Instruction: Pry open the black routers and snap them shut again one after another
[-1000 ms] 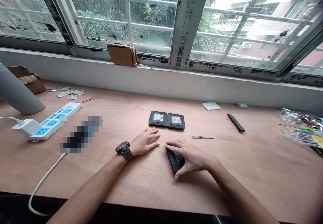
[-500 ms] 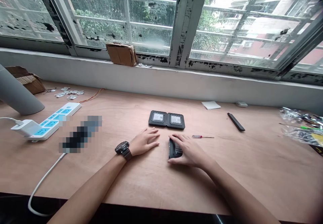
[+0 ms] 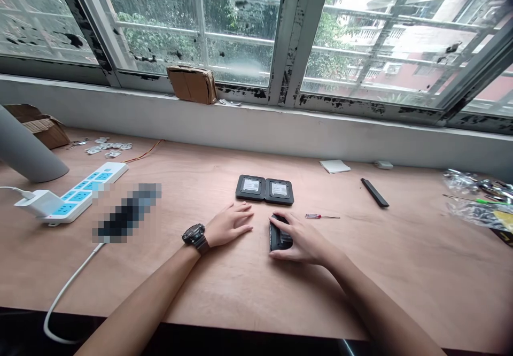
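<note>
My left hand [image 3: 229, 224], a dark watch on its wrist, rests on the table with its fingers stretched out and nothing in it. My right hand [image 3: 300, 238] grips a black flat box-shaped device [image 3: 274, 237] by its far and near edges, thumb on the near side. The palm and fingers hide much of its top. Beyond both hands lie two black square cases [image 3: 265, 190] side by side, each with a white label. A small screwdriver [image 3: 320, 216] with a clear and red handle lies right of the right hand.
A white power strip [image 3: 86, 193] with a plugged-in adapter and a pixelated object [image 3: 128, 211] on a white cable are at left. Toward the back right lie a white pad [image 3: 335, 167] and a black strip [image 3: 374, 193]. Plastic bags [image 3: 473, 206] are at far right.
My right hand has shifted the black device very slightly to the right and tilted it a little. My left hand stays where it was.
</note>
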Action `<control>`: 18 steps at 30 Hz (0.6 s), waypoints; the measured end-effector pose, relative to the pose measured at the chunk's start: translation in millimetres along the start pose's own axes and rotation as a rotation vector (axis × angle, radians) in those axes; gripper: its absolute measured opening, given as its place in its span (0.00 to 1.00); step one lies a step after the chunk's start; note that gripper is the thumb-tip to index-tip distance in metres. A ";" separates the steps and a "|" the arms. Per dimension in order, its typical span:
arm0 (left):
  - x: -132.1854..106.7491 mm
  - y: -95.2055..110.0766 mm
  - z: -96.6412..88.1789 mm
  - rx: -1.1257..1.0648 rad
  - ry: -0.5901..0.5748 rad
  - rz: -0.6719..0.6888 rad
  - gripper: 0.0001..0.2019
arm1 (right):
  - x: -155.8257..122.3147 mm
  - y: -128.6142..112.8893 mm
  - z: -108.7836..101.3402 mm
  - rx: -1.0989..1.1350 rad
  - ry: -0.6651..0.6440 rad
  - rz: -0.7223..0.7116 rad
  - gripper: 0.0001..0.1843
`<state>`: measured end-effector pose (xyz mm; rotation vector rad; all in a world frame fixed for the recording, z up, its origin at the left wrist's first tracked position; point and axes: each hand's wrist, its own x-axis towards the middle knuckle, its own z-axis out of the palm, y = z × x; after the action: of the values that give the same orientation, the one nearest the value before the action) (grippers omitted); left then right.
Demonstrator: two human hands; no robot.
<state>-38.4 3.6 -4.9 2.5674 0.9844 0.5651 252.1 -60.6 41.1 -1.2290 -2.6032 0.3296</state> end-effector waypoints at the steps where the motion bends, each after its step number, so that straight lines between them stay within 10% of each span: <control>1: 0.0 0.1 -0.1 0.001 -0.001 0.001 0.24 | 0.2 -0.1 0.0 -0.003 -0.003 0.001 0.48; 18: -0.4 -0.6 -3.6 -0.013 0.037 -0.003 0.22 | -14.6 13.4 -6.0 0.038 -0.038 -0.008 0.62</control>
<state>-40.8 4.3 -2.3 2.5527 0.9931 0.6182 272.7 -63.0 40.9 -1.2106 -2.6204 0.4027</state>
